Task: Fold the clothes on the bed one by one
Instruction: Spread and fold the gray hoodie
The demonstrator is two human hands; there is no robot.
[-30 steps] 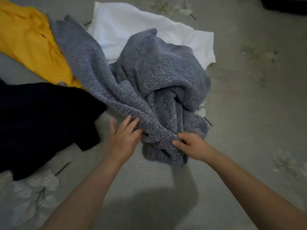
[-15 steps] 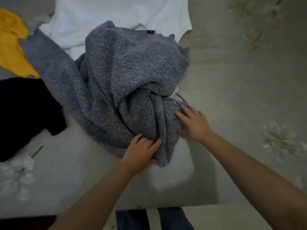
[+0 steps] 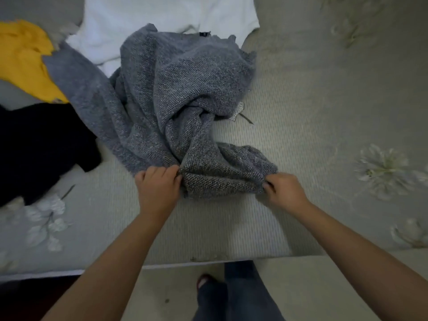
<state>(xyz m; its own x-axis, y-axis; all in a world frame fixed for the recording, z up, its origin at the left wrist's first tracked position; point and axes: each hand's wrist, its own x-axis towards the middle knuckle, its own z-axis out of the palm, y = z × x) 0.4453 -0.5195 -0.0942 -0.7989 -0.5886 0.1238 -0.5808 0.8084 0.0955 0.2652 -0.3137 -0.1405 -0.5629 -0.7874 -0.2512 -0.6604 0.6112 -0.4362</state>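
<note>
A crumpled grey knit sweater (image 3: pixel 176 89) lies in the middle of the bed (image 3: pixel 301 112). Its near hem is stretched between my two hands. My left hand (image 3: pixel 158 186) grips the hem's left end with curled fingers. My right hand (image 3: pixel 283 189) pinches the hem's right end. One grey sleeve trails away to the upper left. A white garment (image 3: pixel 148 22) lies partly under the sweater at the back. A yellow garment (image 3: pixel 23 59) and a black garment (image 3: pixel 39 144) lie at the left.
The bed has a pale cover with a flower print (image 3: pixel 382 167). Its near edge (image 3: pixel 208 262) runs across the lower part of the view. Below it I see my legs in dark trousers (image 3: pixel 234 295) on the floor.
Both hands went from lying flat on the sweater to gripping its near hem. They have pulled the hem apart sideways and toward the bed's edge.
</note>
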